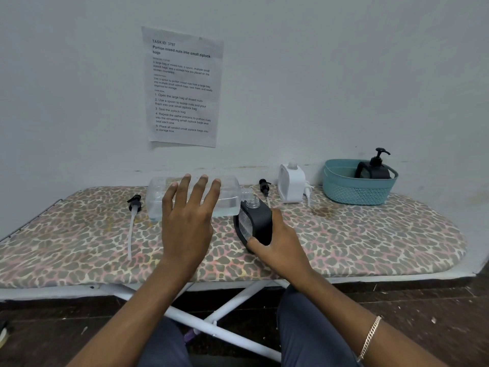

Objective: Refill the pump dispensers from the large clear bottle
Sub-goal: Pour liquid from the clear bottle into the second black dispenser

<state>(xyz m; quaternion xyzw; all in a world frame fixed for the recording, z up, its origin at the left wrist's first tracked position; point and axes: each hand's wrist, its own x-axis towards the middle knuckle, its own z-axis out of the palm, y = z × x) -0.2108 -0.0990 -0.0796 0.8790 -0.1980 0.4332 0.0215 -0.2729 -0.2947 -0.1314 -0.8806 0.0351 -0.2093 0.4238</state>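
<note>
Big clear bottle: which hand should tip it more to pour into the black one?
Probably the left hand. Its fingers lie across the large clear bottle, while the right hand grips the black dispenser, holding its open neck by the bottle's mouth.

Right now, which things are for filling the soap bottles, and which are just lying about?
For the job: clear bottle under the left hand; black bottle in the right hand; white bottle; left black pump; middle black pump; white pump; pump bottle in the basket.

Just lying about: the basket itself; paper on the wall.
</note>
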